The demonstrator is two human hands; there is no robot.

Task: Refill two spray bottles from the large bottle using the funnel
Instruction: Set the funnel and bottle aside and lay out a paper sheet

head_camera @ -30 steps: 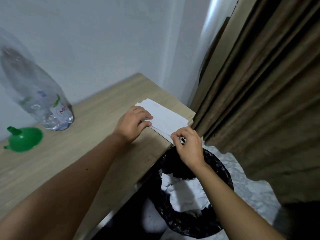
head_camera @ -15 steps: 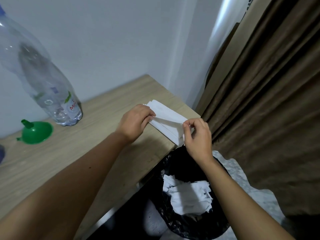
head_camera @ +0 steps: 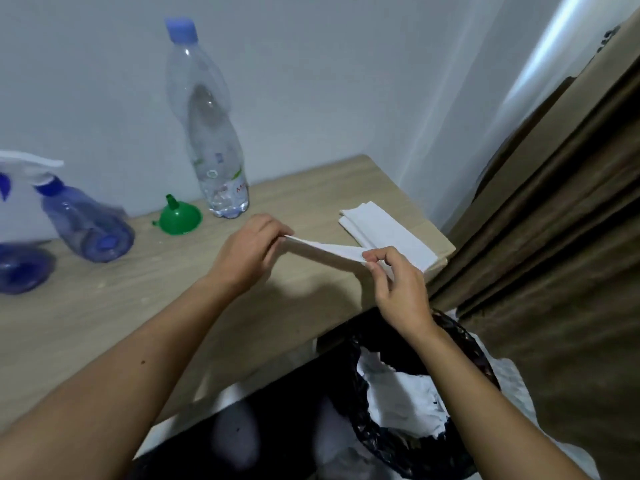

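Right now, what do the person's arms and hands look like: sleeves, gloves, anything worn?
Both forearms are bare as far as the frame shows, with no sleeve in view. The left hand and right hand have no gloves, and no watch, bracelet or ring is visible. The fingers are bare too.

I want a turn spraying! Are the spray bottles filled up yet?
It looks nearly done. The tall clear plastic bottle with the blue cap stands capped and almost empty, and the small green plastic funnel rests mouth-down on the wooden table. Both blue spray bottles have their spray heads on; their fill level is unclear. Now the left hand and right hand hold a white tissue, maybe for wiping.
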